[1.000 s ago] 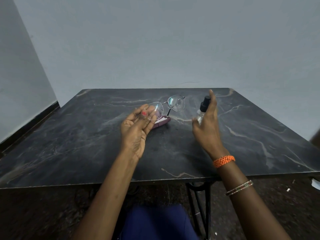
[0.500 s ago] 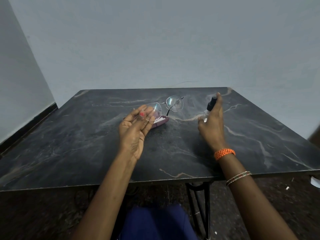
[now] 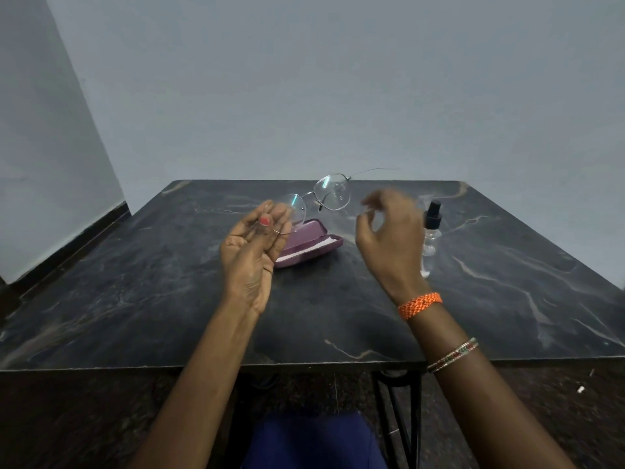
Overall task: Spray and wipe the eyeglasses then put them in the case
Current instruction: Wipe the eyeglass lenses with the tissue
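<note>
My left hand (image 3: 252, 247) holds thin-rimmed eyeglasses (image 3: 333, 192) by their left lens, raised above the table with one temple arm pointing right. Behind that hand lies an open purple case (image 3: 309, 247) with a pale cloth inside. A small clear spray bottle (image 3: 431, 235) with a black nozzle stands upright on the table. My right hand (image 3: 389, 238) hovers just left of the bottle, fingers loosely curled and apart, holding nothing; its fingertips are blurred.
The dark marble-patterned table (image 3: 169, 299) stands against a pale wall, its near edge in front of me. Black metal table legs (image 3: 399, 418) show below the edge, beside my blue-clad lap.
My right hand has set the spray bottle down on the table and let go, moving left toward the glasses. My left hand has lifted the glasses a little higher.
</note>
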